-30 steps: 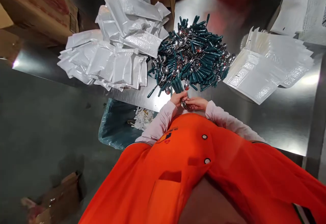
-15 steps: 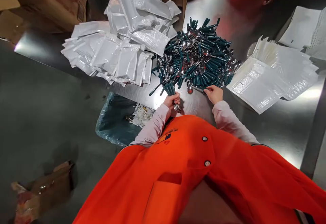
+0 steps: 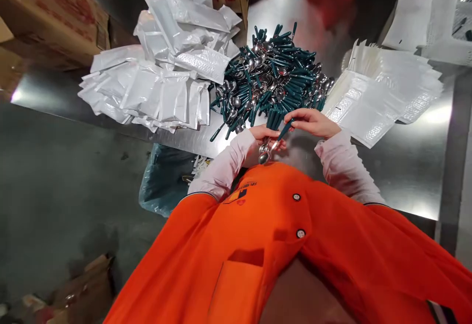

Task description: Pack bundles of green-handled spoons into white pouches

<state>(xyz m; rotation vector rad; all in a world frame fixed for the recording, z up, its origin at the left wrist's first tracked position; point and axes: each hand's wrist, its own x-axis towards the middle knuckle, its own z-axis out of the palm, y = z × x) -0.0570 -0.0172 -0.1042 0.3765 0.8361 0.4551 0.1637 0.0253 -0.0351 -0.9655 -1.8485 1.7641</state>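
Note:
My left hand (image 3: 266,135) is closed around a bunch of spoons (image 3: 273,120), their dark green handles pointing away from me and their metal bowls toward my body. Between the thumb and fingers of my right hand (image 3: 311,121) is the green handle of a single spoon (image 3: 285,130). Its bowl points down toward me, close against the bunch in my left hand. Just beyond both hands, a large heap of green-handled spoons (image 3: 280,75) covers part of the metal table (image 3: 177,143).
Filled white padded mailers (image 3: 147,85) are piled left of the heap. Flat white mailers (image 3: 372,103) lie fanned out on the right. A lined bin (image 3: 162,176) stands below the table's front edge. Cardboard boxes (image 3: 55,19) stand back left, and a white basket (image 3: 448,24) far right.
My right hand has brought its spoon from the heap's front edge over to the bunch, turning it so the bowl faces me. My left hand has shifted right with the bunch.

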